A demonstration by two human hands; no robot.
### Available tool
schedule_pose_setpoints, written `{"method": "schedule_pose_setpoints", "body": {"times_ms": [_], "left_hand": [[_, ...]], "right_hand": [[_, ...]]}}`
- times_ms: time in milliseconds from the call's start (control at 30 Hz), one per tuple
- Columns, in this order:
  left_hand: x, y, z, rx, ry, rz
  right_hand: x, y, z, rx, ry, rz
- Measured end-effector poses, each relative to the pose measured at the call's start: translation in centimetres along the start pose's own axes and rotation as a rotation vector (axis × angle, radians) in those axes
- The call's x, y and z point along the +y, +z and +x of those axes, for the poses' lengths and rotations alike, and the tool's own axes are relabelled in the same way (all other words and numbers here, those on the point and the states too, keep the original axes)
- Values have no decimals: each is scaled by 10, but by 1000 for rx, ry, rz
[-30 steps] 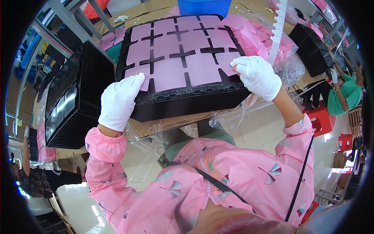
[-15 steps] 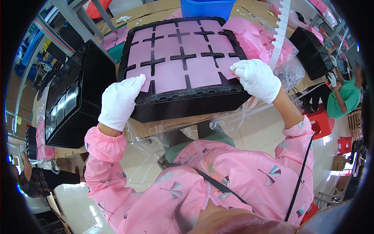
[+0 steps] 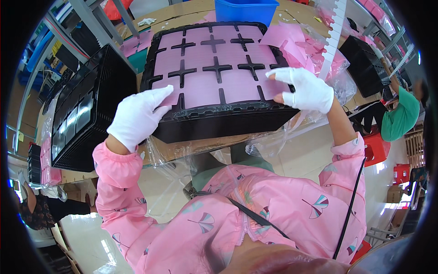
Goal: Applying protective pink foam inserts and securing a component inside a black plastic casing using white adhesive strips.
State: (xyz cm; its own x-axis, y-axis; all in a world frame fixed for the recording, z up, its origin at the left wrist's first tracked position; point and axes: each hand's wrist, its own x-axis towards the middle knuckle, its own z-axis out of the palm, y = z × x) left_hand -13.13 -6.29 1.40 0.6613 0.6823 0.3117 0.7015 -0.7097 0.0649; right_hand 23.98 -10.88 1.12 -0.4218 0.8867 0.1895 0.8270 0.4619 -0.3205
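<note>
A stack of black plastic trays (image 3: pixel 223 125) stands in front of me, its top tray spread with a pink sheet (image 3: pixel 200 93). Black cross-shaped dividers (image 3: pixel 216 68) show through the sheet. At the near left corner is my left hand (image 3: pixel 140 114), in a white glove, fingers stretched over the sheet's edge and thumb apart beside the rim. My right hand (image 3: pixel 306 89), in a glove that leaves the thumb and index tips bare, is at the near right corner. Its thumb and index finger are spread wide, with nothing between them.
Another black tray stack (image 3: pixel 91 114) stands at the left beside a grey metal frame (image 3: pixel 86 27). Loose pink sheets (image 3: pixel 292 43) and clear plastic film (image 3: pixel 342 86) lie to the right, near a white toothed strip (image 3: pixel 333 39). A blue bin (image 3: pixel 246 11) is behind. Co-workers are at both sides.
My right hand's pinch at the sheet's corner has opened and moved slightly right. My left fingers and thumb have spread from the left corner. The near part of the sheet lies flatter.
</note>
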Motion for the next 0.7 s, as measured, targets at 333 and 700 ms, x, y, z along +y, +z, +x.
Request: {"method": "schedule_pose_setpoints", "body": {"times_ms": [333,700], "left_hand": [[-37,-2,67,-44,-186,-251],[-76,53,137,-266,-236,65]], "right_hand": [[52,31,117,205,48,-44],[87,40,157,2,137,-245]]}}
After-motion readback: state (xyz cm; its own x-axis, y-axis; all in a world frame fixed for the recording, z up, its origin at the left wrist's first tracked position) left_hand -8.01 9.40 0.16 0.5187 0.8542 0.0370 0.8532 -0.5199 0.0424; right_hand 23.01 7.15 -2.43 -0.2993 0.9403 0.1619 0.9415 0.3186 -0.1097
